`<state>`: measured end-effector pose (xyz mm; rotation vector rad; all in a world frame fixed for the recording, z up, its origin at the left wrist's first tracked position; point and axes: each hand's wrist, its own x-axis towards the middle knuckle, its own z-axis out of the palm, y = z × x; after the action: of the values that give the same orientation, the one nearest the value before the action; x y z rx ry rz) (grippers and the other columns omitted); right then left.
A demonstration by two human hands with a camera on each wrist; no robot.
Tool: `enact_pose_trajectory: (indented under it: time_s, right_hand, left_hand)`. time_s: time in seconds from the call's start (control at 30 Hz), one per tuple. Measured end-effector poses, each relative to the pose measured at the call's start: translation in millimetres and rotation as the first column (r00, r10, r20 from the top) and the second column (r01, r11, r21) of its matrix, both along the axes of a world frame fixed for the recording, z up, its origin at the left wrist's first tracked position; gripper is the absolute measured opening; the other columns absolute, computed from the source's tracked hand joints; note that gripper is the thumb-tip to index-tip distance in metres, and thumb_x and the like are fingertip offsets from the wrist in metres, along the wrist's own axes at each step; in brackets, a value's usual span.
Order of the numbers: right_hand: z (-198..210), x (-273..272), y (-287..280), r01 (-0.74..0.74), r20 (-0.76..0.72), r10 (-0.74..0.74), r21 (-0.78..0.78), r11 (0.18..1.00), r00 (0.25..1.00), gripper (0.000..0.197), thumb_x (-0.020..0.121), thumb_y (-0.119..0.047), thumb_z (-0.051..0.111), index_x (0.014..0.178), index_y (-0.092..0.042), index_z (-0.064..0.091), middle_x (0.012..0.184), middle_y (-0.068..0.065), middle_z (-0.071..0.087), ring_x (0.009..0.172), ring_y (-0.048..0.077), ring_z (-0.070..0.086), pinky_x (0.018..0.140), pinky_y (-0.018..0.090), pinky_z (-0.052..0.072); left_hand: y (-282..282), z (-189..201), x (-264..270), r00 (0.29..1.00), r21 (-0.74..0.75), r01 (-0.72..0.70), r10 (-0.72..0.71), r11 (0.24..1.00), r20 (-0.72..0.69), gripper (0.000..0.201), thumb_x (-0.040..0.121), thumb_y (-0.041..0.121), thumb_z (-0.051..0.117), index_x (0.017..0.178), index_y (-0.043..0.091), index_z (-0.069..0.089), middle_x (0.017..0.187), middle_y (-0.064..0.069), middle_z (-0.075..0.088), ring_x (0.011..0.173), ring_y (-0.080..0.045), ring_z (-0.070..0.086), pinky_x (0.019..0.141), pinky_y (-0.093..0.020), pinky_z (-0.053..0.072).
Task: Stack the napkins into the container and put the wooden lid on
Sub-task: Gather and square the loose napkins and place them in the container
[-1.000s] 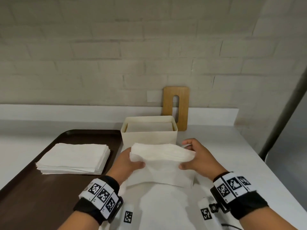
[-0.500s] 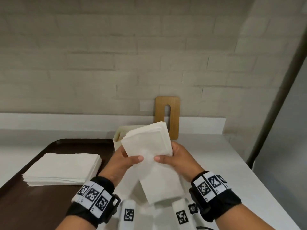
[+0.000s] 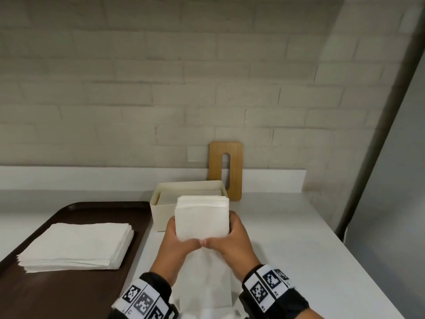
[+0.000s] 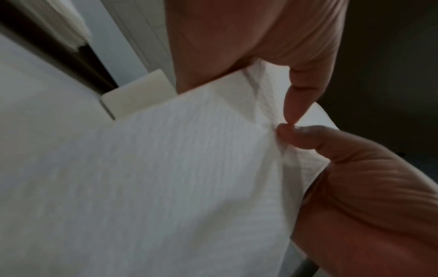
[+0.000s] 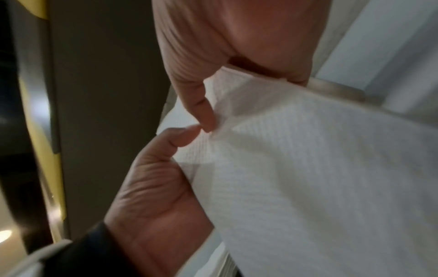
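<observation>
Both hands hold a folded bundle of white napkins [image 3: 202,218] upright just in front of the cream container [image 3: 161,211]. My left hand [image 3: 177,240] grips its left edge and my right hand [image 3: 232,238] grips its right edge, thumbs meeting on the near face. One napkin sheet [image 3: 207,279] hangs down from the bundle between my wrists. The container holds napkins [image 3: 184,194] inside. The wooden lid [image 3: 226,169] with a slot leans upright against the wall behind it. The wrist views show the thumbs on the napkin bundle [image 4: 177,168] [image 5: 320,168].
A dark brown tray [image 3: 57,295] on the left carries another stack of white napkins [image 3: 76,245]. The white counter [image 3: 299,238] runs to its right edge near a grey post [image 3: 379,134]. A brick wall closes the back.
The bundle has turned from tilted to upright and square, and moved forward toward the container. My thumbs have come together on its near face.
</observation>
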<state>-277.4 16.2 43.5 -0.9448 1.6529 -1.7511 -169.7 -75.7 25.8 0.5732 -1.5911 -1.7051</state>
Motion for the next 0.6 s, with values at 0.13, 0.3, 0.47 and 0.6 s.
enact_pose_trajectory:
  time_s: [0.13,0.3,0.47,0.6]
  right_hand:
    - [11.6,3.1,-6.0,-0.025,0.018,0.027,-0.074,0.997,0.999,0.054,0.060,0.010,0.071,0.095,-0.028,0.057,0.101,0.000,0.067,0.095,0.017,0.064,0.080,0.034,0.057]
    - [22.7,-2.0,-4.3,-0.048,0.015,0.051,-0.175,0.983,0.999,0.066,0.060,0.011,0.074,0.114,-0.023,0.054,0.107,-0.002,0.067,0.099,0.010,0.065,0.082,0.032,0.057]
    - [7.4,-4.2,-3.0,0.005,0.100,0.008,-0.124,0.992,0.995,0.051,0.054,-0.006,0.077,0.100,-0.024,0.064,0.102,0.004,0.072,0.100,0.026,0.067,0.085,0.044,0.056]
    - [16.3,-17.7,1.8,0.000,0.229,0.056,-0.234,0.972,0.972,0.056,0.053,-0.011,0.079,0.108,-0.013,0.064,0.106,0.012,0.072,0.099,0.033,0.068,0.085,0.051,0.055]
  left_hand:
    - [0.9,11.3,-2.6,0.995,0.027,-0.070,0.072,0.997,-0.068,0.074,0.054,0.006,0.057,0.127,0.015,0.045,0.116,-0.013,0.059,0.109,-0.029,0.057,0.073,-0.029,0.049]
    - [-0.8,31.8,0.3,0.992,-0.078,-0.068,0.060,0.995,-0.111,0.063,0.070,-0.011,0.061,0.124,0.017,0.045,0.110,-0.007,0.061,0.101,-0.019,0.061,0.069,-0.021,0.051]
    - [0.9,6.6,2.3,0.993,-0.075,-0.010,0.019,0.997,0.117,0.078,0.054,0.009,0.074,0.123,0.027,0.039,0.113,0.000,0.057,0.103,-0.016,0.058,0.077,-0.030,0.053]
    - [-9.2,-7.0,10.2,0.911,-0.024,0.189,-0.166,0.982,0.379,0.076,0.049,0.018,0.085,0.118,0.023,0.053,0.111,0.002,0.067,0.104,-0.014,0.063,0.083,-0.031,0.055]
